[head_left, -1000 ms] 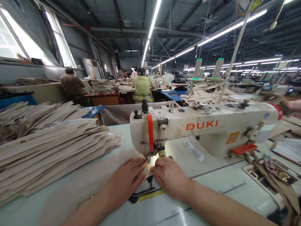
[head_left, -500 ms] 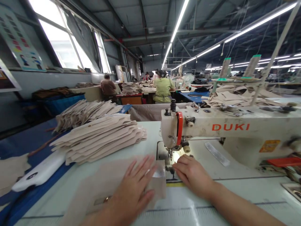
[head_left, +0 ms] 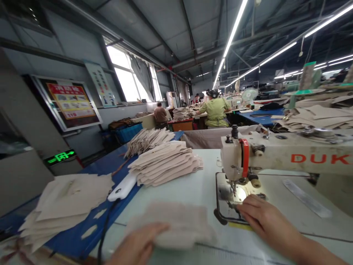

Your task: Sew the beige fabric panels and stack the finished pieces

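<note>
The pale fabric piece (head_left: pixel 179 224), blurred, is over the pale surface (head_left: pixel 209 162), left of the needle area and apart from it. The left hand (head_left: pixel 140 241) is at its near-left edge, low and flattish, a position that would suit guiding the cloth; the blur hides whether the fingers grip it or merely touch it. The right hand (head_left: pixel 264 217) has its fingers drawn narrowly together just beside the presser foot (head_left: pixel 234 189), though I cannot tell whether anything, perhaps thread, is pinched there. A bright light (head_left: pixel 240 194) under the head of the sewing machine (head_left: pixel 256 154) probably serves to show the stitching spot. A clear strip (head_left: pixel 306 197) lies flat beneath the machine's arm, away from the needle. Beyond the fabric, a layered stack (head_left: pixel 168 163) sits with its edges fanned, which likely makes single pieces easier to lift, and a looser pile (head_left: pixel 150 140) lies behind it. Farther left, a white device (head_left: pixel 122 187) with a dark cord (head_left: pixel 104 224) rests between that stack and a flat heap of cut pieces (head_left: pixel 68 198), perhaps placed on the blue surface (head_left: pixel 66 235) for the left hand's reach.
</note>
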### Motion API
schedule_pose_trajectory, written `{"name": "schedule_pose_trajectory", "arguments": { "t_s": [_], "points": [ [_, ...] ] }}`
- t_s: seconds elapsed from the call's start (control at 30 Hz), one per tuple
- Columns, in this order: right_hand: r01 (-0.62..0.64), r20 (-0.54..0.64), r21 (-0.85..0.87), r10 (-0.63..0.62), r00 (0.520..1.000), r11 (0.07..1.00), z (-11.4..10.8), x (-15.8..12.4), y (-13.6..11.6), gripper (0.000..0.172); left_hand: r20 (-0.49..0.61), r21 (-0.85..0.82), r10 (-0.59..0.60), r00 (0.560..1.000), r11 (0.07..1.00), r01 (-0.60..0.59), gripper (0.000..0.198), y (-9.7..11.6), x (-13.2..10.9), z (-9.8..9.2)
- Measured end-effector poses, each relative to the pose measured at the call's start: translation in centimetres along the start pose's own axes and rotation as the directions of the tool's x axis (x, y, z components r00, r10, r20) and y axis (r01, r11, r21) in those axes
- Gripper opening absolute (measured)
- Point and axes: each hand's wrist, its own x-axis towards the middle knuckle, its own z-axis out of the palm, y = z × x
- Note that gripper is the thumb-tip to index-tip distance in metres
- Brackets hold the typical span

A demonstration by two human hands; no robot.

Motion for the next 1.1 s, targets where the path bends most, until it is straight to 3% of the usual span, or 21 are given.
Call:
{"name": "schedule_pose_trajectory", "arguments": {
  "t_s": [0.03, 0.07, 0.1, 0.13, 0.2, 0.23, 0.3, 0.4, 0.53, 0.63, 0.73, 0.8, 1.0, 1.1],
  "points": [
    [0.001, 0.008, 0.003, -0.001, 1.0, 1.0, 0.1, 0.0, 0.0, 0.028, -0.054, 0.03, -0.117, 0.992, 0.992, 0.119, 0.037, -0.8, 2.1, -2.3],
    [0.001, 0.016, 0.003, -0.001, 1.0, 1.0, 0.1, 0.0, 0.1, 0.028, -0.153, 0.069, -0.283, 0.947, 0.953, 0.296, 0.039, -1.9, 4.5, -4.7],
    [0.002, 0.022, 0.001, -0.002, 1.0, 1.0, 0.2, 0.0, 0.1, 0.029, -0.235, 0.103, -0.468, 0.852, 0.86, 0.501, 0.042, -3.0, 7.1, -6.9],
    [0.002, 0.027, -0.002, -0.002, 1.0, 1.0, 0.2, 0.0, 0.2, 0.029, -0.318, 0.116, -0.519, 0.793, 0.809, 0.576, 0.045, -4.2, 9.6, -8.8],
    [0.004, 0.023, -0.005, -0.004, 1.0, 1.0, 0.2, -0.1, 0.3, 0.029, -0.413, 0.129, -0.526, 0.744, 0.775, 0.619, 0.049, -6.5, 14.1, -11.3],
    [0.004, 0.02, -0.006, -0.003, 1.0, 1.0, 0.2, -0.1, 0.4, 0.029, -0.416, 0.152, -0.51, 0.753, 0.778, 0.61, 0.05, -7.5, 15.9, -11.6],
    [-0.003, 0.013, -0.012, 0.004, 1.0, 1.0, 0.2, -0.1, 0.4, 0.029, -0.354, 0.212, -0.487, 0.798, 0.789, 0.576, 0.049, -9.0, 18.2, -10.6],
    [-0.007, 0.009, -0.041, 0.007, 1.0, 0.999, 0.0, -0.1, 0.3, 0.028, -0.197, 0.242, -0.498, 0.845, 0.81, 0.534, 0.04, -10.6, 18.8, -6.0],
    [0.047, 0.0, -0.061, -0.047, 0.999, 0.997, -0.1, 0.0, 0.2, 0.025, -0.057, 0.244, -0.515, 0.855, 0.823, 0.513, 0.048, -12.0, 16.7, -0.4],
    [0.102, -0.023, -0.059, -0.103, 0.994, 0.993, -0.1, -0.1, 0.6, 0.024, -0.035, 0.257, -0.479, 0.877, 0.844, 0.471, 0.054, -12.5, 14.3, 0.4],
    [0.161, -0.078, -0.071, -0.167, 0.983, 0.984, 0.2, -0.2, 1.2, 0.024, -0.002, 0.272, -0.434, 0.901, 0.867, 0.418, 0.057, -12.6, 10.9, -1.3],
    [0.195, -0.115, -0.091, -0.204, 0.972, 0.977, 0.3, -0.3, 1.6, 0.024, 0.027, 0.284, -0.447, 0.894, 0.861, 0.422, 0.058, -12.9, 7.9, -3.2],
    [0.23, -0.213, -0.115, -0.25, 0.944, 0.966, 0.7, -0.7, 1.8, 0.024, 0.014, 0.38, -0.649, 0.761, 0.707, 0.596, 0.053, -16.3, -2.5, -10.9],
    [0.227, -0.233, -0.116, -0.249, 0.94, 0.967, 0.8, -0.6, 1.8, 0.024, 0.045, 0.408, -0.703, 0.71, 0.662, 0.629, 0.047, -17.2, -6.0, -13.1]
  ]
}}
